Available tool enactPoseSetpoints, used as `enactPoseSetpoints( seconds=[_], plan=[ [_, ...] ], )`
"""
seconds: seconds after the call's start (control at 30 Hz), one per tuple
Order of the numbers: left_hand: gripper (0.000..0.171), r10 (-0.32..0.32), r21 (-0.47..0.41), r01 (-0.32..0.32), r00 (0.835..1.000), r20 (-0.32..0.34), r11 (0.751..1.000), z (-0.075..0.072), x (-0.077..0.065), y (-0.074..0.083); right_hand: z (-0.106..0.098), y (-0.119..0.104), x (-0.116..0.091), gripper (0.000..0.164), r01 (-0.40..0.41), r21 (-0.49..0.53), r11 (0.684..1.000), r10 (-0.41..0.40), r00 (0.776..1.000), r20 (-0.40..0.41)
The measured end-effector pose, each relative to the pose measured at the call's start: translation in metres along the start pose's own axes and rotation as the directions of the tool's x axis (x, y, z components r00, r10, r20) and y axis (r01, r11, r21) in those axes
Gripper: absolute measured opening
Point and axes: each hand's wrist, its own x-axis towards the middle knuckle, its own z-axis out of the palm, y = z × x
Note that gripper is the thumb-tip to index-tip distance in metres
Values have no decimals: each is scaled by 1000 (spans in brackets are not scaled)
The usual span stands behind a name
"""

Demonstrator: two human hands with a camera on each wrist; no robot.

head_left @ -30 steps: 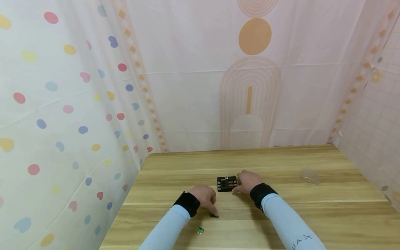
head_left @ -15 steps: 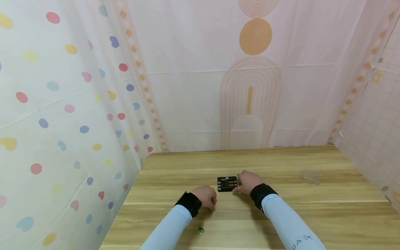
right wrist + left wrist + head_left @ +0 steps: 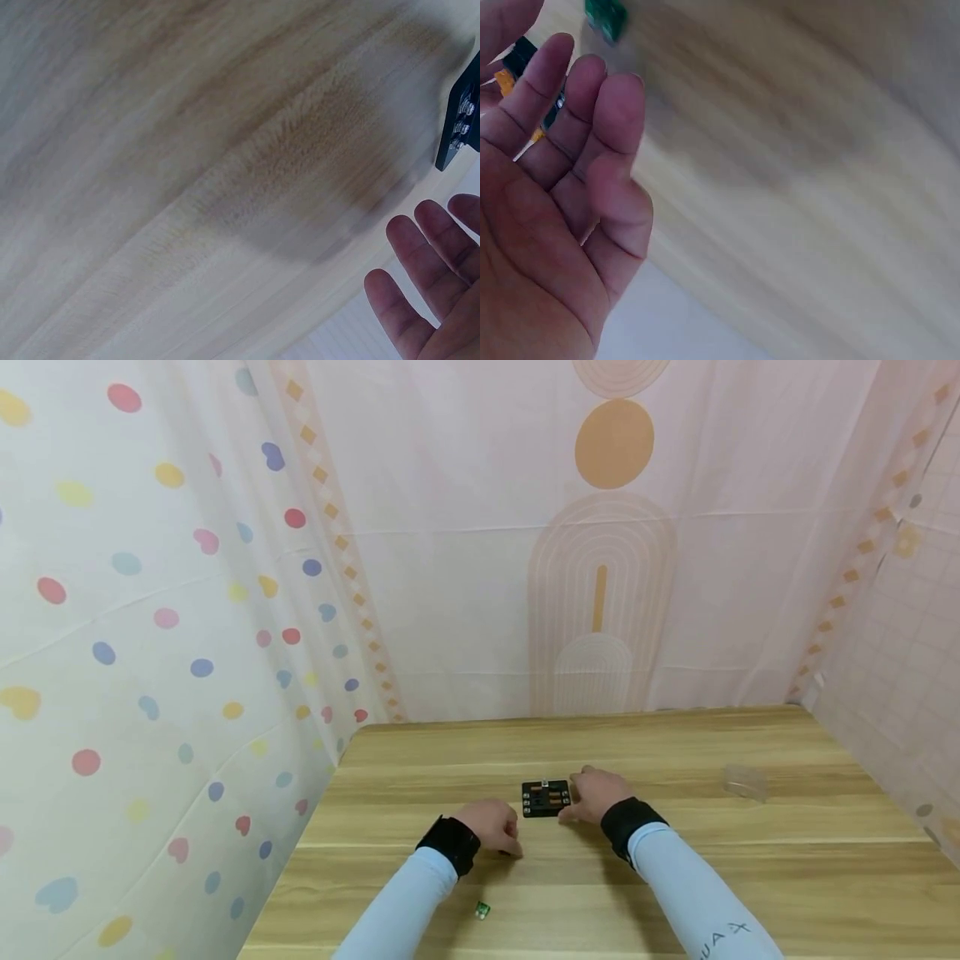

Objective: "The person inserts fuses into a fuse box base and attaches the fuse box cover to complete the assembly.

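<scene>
Around a black block (image 3: 546, 799) on the table (image 3: 675, 893), orange strips (image 3: 555, 802) set in it, left hand (image 3: 489, 825) pinched a small dark piece (image 3: 505, 853) in front, right hand (image 3: 596, 795) held the block's right edge, green piece (image 3: 482, 910) lay nearer.

Wood-grain worktop (image 3: 675, 747) over here; on it a black block (image 3: 545, 799); a small green piece (image 3: 482, 910); a clear sheet (image 3: 746, 783).

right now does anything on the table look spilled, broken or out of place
Nothing looks spilled or broken. Mildly odd: the green piece lies loose nearer the camera, apart from the black block, and the clear piece sits askew to the right.
</scene>
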Motion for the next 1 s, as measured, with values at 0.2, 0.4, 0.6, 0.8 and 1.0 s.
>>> enactPoseSetpoints(
  seconds=[0.2,0.4,0.6,0.8,1.0],
  plan=[
    [29,-10,38,10,1000,-8,999,-3,-6,4,-1,0,0,72,12,-12,1000,-12,1000,-15],
    [23,27,22,-27,1000,9,999,-3,-4,6,3,2,2,70,11,-18,1000,-11,1000,-20],
    [21,16,-14,-16,1000,11,1000,1,0,3,2,1,1,66,10,-4,1000,-10,1000,-8],
    [25,-33,13,33,999,-40,999,-1,-3,3,1,1,1,70,28,-14,1000,-28,1000,-12],
    [29,-43,95,51,996,-82,994,3,-5,4,2,-1,2,69,32,-11,999,-32,999,-22]
  ],
)
